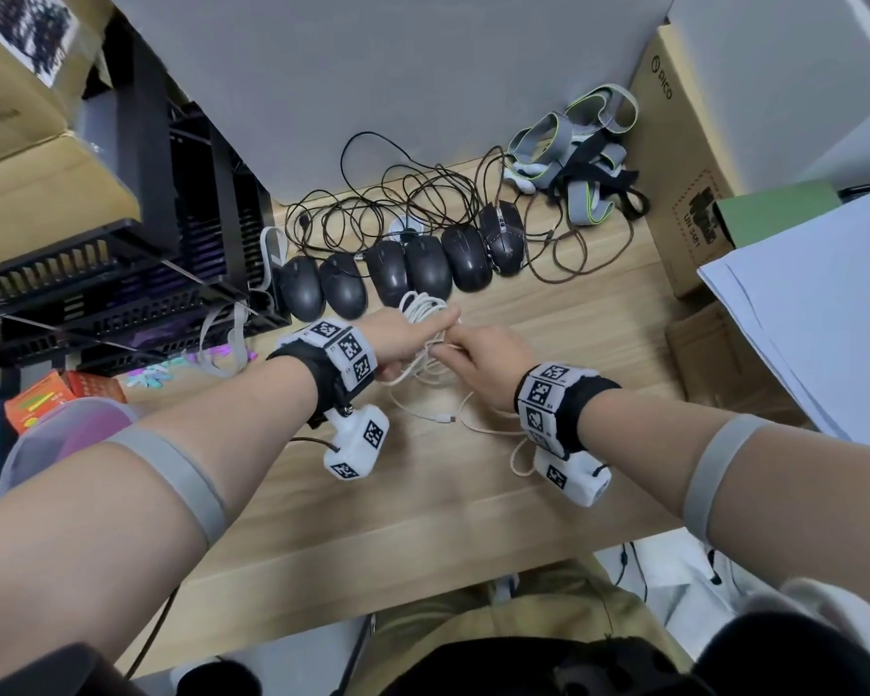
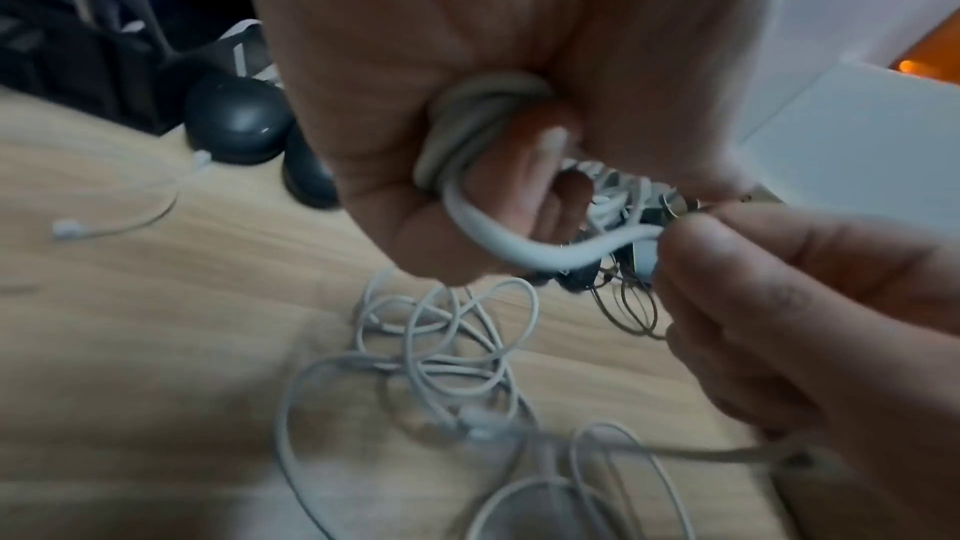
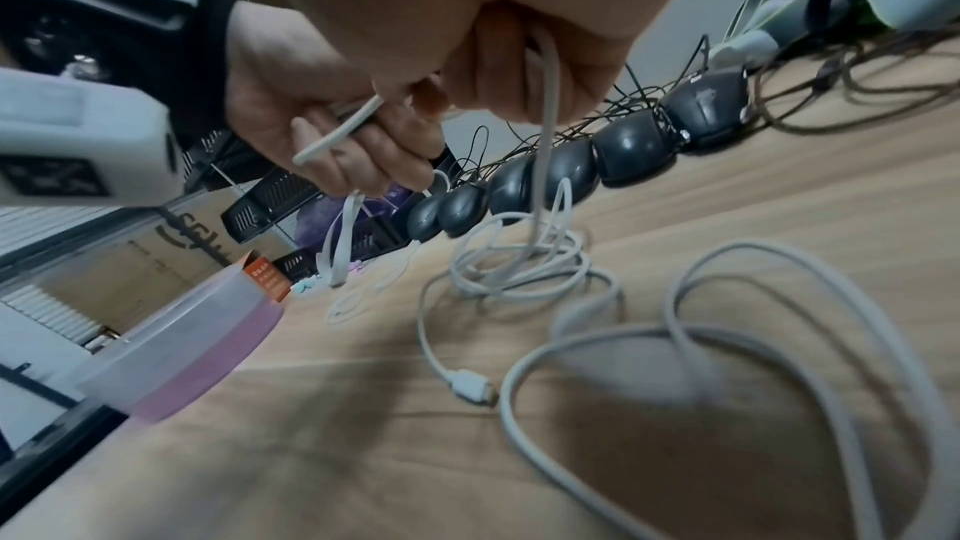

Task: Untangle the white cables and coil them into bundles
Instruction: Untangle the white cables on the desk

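Observation:
Over the middle of the wooden desk (image 1: 423,514), my left hand (image 1: 413,339) grips a coil of white cable (image 1: 422,307). The left wrist view shows the fingers (image 2: 524,163) curled round the bunched strands (image 2: 480,122). One strand (image 2: 530,251) runs across to my right hand (image 1: 460,346), which pinches it close beside the left hand. From that right hand (image 3: 499,56) a cable (image 3: 550,105) hangs down to a loose tangle (image 3: 519,265) on the desk. More white loops (image 3: 738,327) and a connector (image 3: 471,384) lie nearer me.
A row of black mice (image 1: 398,273) with dark tangled leads (image 1: 398,198) lies just behind the hands. Grey straps (image 1: 573,158) and a cardboard box (image 1: 674,168) are at the back right, black trays (image 1: 121,273) at the left, a pink-lidded tub (image 1: 71,429) near my left elbow.

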A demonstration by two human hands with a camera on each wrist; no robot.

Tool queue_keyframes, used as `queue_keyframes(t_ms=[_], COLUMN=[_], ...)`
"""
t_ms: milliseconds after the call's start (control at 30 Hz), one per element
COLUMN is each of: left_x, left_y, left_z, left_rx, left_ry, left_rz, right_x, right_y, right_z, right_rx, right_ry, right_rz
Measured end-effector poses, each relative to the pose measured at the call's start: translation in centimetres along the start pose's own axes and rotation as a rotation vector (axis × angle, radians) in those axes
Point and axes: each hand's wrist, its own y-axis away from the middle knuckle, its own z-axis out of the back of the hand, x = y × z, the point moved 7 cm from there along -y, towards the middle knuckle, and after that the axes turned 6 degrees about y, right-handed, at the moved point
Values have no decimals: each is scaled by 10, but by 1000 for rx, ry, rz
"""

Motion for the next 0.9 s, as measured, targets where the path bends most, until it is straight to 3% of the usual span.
queue_keyframes(t_ms=[133,300,467,600,667,767,900], left_x=[-5,-4,-5,-6,-6,-5,-6], left_y=[0,0,-4,5,9,10,3], left_z=[-9,-7,-13,-24,-24,-21,-14], left_rx=[124,156,94,231,253,217,62], left_ry=[-32,-85,82,342,313,276,471], left_rz=[-28,-60,-101,-11,15,23,27], right_x=[-13,-37,-34,-40,-45,-50,-50], right_y=[-8,-8,-9,-5,-3,-1,-5], right_z=[14,27,32,31,33,31,11], right_rx=[-50,-168,-192,-201,-219,-189,-88], right_ry=[66,-132,-122,-90,-101,-103,-257], right_rz=[-20,-187,-203,-290,-339,-410,-469])
